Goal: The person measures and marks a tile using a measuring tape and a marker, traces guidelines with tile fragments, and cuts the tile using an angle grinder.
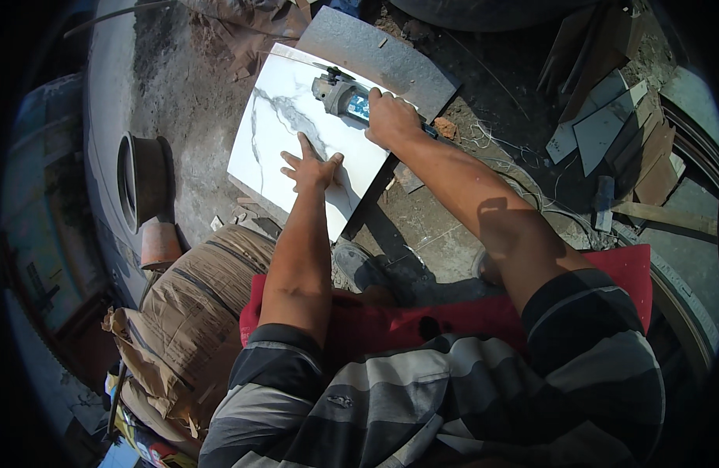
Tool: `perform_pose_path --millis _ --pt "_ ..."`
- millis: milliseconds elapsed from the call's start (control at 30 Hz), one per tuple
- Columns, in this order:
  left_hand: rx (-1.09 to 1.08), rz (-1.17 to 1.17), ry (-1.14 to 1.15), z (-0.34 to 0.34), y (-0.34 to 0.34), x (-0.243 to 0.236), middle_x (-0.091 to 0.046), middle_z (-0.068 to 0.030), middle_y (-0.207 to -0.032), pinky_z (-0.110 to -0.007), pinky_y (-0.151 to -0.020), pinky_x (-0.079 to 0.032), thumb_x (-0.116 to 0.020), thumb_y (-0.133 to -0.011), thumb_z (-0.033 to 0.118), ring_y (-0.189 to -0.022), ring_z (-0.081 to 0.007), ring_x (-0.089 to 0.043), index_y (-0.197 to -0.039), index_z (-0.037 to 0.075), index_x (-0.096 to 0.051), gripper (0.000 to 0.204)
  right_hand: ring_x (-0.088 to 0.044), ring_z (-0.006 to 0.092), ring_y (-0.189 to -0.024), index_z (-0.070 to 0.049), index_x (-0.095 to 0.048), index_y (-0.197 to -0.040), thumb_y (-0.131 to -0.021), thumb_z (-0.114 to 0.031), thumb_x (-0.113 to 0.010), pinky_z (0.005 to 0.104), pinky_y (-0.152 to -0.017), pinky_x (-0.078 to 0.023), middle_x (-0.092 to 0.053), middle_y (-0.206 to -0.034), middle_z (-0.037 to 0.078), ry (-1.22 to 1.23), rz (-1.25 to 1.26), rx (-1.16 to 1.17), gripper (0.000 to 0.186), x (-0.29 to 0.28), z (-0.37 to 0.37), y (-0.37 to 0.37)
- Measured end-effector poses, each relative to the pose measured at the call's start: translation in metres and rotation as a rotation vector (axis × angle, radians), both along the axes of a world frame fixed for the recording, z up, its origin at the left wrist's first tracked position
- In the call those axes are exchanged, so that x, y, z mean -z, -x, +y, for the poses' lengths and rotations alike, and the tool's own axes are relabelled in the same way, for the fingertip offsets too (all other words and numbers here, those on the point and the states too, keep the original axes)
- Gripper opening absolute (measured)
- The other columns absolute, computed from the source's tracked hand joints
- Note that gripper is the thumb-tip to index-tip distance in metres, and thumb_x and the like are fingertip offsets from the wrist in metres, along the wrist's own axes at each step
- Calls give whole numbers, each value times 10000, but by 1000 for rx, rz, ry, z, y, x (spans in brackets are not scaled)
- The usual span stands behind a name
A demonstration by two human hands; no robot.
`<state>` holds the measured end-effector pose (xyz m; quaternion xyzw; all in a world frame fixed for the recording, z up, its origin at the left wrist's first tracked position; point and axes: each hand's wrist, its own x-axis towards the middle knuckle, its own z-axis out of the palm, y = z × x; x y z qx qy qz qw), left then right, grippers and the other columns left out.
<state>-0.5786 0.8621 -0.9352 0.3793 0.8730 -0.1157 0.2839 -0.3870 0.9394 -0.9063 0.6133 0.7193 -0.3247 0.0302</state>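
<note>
A white tile with grey marble veins [270, 148] lies in front of me, partly on top of a grey slab [375, 51]. My left hand [311, 169] rests flat on the tile with its fingers spread. My right hand [392, 121] is wrapped round the body of an angle grinder [345, 97]. The grinder's disc [334, 73] sits by the tile's far right edge, along a thin dark line; whether it is spinning I cannot tell. My fingers hide part of the grinder's body.
At the left stand a round metal basin [141, 181] and an orange pot [160, 245], near a brown paper-wrapped bundle [207, 288]. Broken tile pieces [597, 132] lean at the right. A loose cable [523, 183] runs over the ground. My shoe [358, 265] is close to the tile's near corner.
</note>
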Motion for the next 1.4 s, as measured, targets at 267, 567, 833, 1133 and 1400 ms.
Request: perform_pose_path --millis 267,567,833,1133,1400 --pt "15 13 -3 -1 0 2 59 -219 -1580 -713 -1023 -286 -775 -720 521 -1430 -500 -23 -1521 398 -59 1081 -631 351 -1048 -8 -464 -1176 -742 -226 -755 413 -913 -514 -613 -1116 214 21 3 14 566 1 -8 -10" --pt "38 38 14 -2 3 4 55 -228 -1577 -705 -1017 -307 -766 -726 533 -1423 -514 -32 -1520 398 -29 1092 -640 320 -1043 -15 -479 -1195 -775 -166 -709 387 -898 -522 -614 -1125 199 22 -32 -2 502 -1 -16 -21" --pt "46 48 7 -2 3 7 45 -243 -1572 -675 -1037 -314 -767 -723 531 -1420 -521 -37 -1523 387 -47 1086 -631 355 -1041 12 -468 -1198 -727 -220 -775 403 -904 -514 -614 -1115 222 9 2 26 608 3 -25 -33" --pt "61 26 -5 -2 1 4 34 -281 -1560 -625 -1082 -296 -761 -727 537 -1403 -558 -25 -1528 365 -44 1089 -636 358 -1026 13 -478 -1185 -730 -212 -772 406 -883 -516 -629 -1080 218 -11 -2 20 587 6 -33 -46" --pt "68 36 -14 -2 2 5 25 -289 -1557 -609 -1096 -284 -761 -724 541 -1400 -563 -34 -1530 354 -55 1088 -648 344 -1013 6 -482 -1179 -766 -135 -696 389 -867 -529 -624 -1092 227 19 1 9 486 -4 -40 -54"
